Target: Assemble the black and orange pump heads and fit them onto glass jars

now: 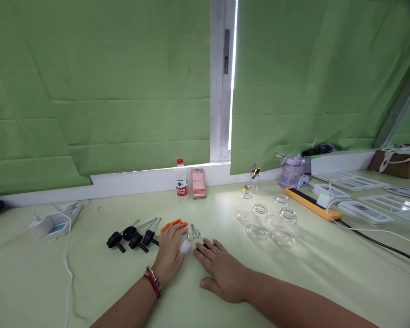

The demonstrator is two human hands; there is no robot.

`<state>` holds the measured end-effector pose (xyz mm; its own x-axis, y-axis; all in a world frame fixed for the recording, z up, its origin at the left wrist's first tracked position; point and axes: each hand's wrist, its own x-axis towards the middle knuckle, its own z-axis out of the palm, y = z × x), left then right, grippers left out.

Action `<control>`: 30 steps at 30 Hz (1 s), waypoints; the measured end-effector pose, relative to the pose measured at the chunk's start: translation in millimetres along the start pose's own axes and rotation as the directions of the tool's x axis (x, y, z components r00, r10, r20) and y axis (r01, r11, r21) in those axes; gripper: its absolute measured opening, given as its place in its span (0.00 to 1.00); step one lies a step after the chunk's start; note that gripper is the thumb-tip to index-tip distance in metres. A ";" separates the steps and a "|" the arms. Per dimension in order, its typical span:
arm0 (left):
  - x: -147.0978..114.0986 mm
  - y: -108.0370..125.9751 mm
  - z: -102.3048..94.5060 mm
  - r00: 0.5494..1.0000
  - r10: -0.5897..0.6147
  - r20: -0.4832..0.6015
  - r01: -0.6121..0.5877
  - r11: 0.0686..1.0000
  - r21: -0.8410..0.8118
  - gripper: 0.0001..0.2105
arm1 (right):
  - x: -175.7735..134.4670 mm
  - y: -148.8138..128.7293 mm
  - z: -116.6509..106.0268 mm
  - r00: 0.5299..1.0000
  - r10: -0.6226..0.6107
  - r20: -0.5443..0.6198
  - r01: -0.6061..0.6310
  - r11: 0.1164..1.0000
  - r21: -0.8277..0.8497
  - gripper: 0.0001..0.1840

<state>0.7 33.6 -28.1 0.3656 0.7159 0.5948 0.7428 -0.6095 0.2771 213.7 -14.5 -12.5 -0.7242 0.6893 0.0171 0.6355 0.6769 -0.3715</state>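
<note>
My left hand rests on the table with its fingers stretched out, partly over several orange parts. White wrapping covers its thumb. To its left lie several black knobs with metal rods. My right hand lies flat with its fingers spread, over small black pieces that it mostly hides. Between and just beyond both hands are thin metal pins and small bits too tiny to name.
Several clear glass jars stand to the right. At the back are a red-capped water bottle and a pink box. An orange power strip and a purple jug are farther right. A white cable runs down the left.
</note>
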 end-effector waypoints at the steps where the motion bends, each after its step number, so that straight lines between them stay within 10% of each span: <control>1: 0.3 -1.0 -0.2 1.000 -0.011 -0.001 0.011 1.000 0.020 0.11 | -1.3 2.1 -0.2 1.000 0.014 -0.007 -0.014 1.000 -0.003 0.38; 15: 5.1 -27.1 1.0 0.965 -0.246 0.096 0.208 0.932 0.296 0.22 | 3.2 42.4 -0.4 0.979 0.162 -0.124 -0.171 0.983 -0.061 0.34; 30: 4.8 -34.6 19.2 0.911 -0.246 0.330 0.140 0.939 0.314 0.28 | 38.0 85.4 -13.8 0.978 0.155 -0.141 -0.177 0.971 -0.160 0.37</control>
<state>-12.5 64.6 -49.3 0.3352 0.9149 0.2251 0.9248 -0.3651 0.1068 244.2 73.0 -30.7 -0.5717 0.8155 0.0902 0.7883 0.5765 -0.2152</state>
